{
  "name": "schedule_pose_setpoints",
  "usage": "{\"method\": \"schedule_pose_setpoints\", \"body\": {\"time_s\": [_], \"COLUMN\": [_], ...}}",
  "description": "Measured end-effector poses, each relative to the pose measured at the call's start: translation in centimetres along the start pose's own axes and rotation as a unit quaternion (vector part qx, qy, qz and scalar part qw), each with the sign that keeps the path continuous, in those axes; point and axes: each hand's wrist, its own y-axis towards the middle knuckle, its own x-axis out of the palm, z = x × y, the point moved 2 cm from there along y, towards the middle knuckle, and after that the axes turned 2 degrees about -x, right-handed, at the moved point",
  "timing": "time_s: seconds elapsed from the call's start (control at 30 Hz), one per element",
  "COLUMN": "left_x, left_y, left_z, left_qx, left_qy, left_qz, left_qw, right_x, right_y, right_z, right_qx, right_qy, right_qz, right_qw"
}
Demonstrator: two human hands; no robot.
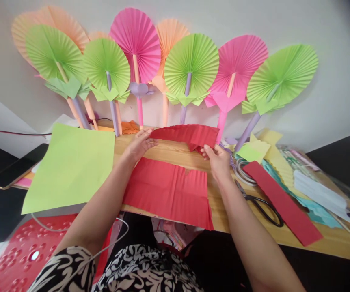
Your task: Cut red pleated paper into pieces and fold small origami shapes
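pleated paper fans (191, 65), scissors (248, 197) and a wooden table (163, 152) show a craft workspace.

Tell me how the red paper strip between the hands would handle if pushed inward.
The red paper strip would probably flex easily, since it curves between the left hand and right hand. It is likely light, looking thin. Its rippled surface suggests it may buckle unevenly.

Red strip (184, 134) held (creased paper).
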Motion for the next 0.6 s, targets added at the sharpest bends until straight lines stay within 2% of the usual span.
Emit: {"method": "schedule_pose_setpoints", "body": {"time_s": [0.2,0.3,0.37,0.43,0.5,0.57,0.6], "left_x": [0.3,0.4,0.4,0.4,0.5,0.6,0.7], "left_y": [-0.1,-0.2,-0.5,-0.9,-1.2,-1.3,-1.2], "left_z": [-0.4,-0.4,0.0,0.5,1.0,1.4,1.5], "left_qx": [0.013,0.07,0.141,0.222,0.272,0.253,0.223], "left_qy": [0.07,0.172,0.271,0.363,0.421,0.464,0.481], "left_qz": [-0.033,-0.002,0.047,0.093,0.13,0.134,0.112], "left_qw": [0.997,0.983,0.951,0.9,0.856,0.839,0.841], "right_x": [-0.4,-0.5,-0.5,-0.4,-0.3,-0.3,-0.4], "right_y": [0.4,0.6,0.6,0.6,0.6,0.7,0.8], "right_z": [-0.1,0.1,0.1,-0.1,-0.4,-0.7,-0.8], "right_qx": [0.036,0.059,0.073,0.077,0.074,0.063,0.056], "right_qy": [0.074,0.128,0.166,0.172,0.159,0.166,0.178], "right_qz": [0.012,0.02,0.03,0.036,0.033,0.022,0.021], "right_qw": [0.997,0.99,0.983,0.981,0.984,0.984,0.982]}}
